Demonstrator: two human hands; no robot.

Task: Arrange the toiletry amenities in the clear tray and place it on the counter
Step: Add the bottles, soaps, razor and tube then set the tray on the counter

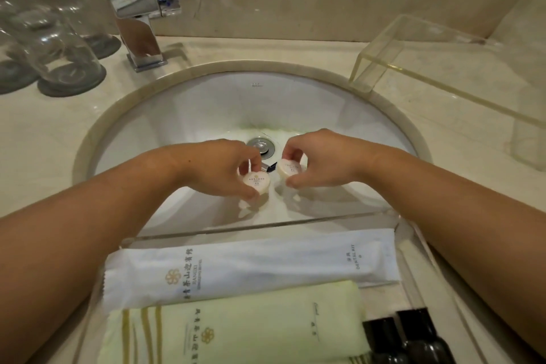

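Note:
My left hand [220, 167] pinches a small round white soap [256, 182] over the sink basin [183, 115]. My right hand [317, 158] pinches a second round white soap [288, 169] beside it. Nearer to me sits the clear tray [266, 226], its far wall over the basin's front rim. In it lie a white dental kit sachet [251, 267], a pale green packet with gold stripes [236, 325] and two dark bottles [410, 337] at the right.
A chrome faucet [139, 12] stands behind the basin. Upturned glasses on grey coasters [68, 68] occupy the counter's left. A clear acrylic stand [443, 68] sits on the counter at the right. The drain [261, 146] lies between my hands.

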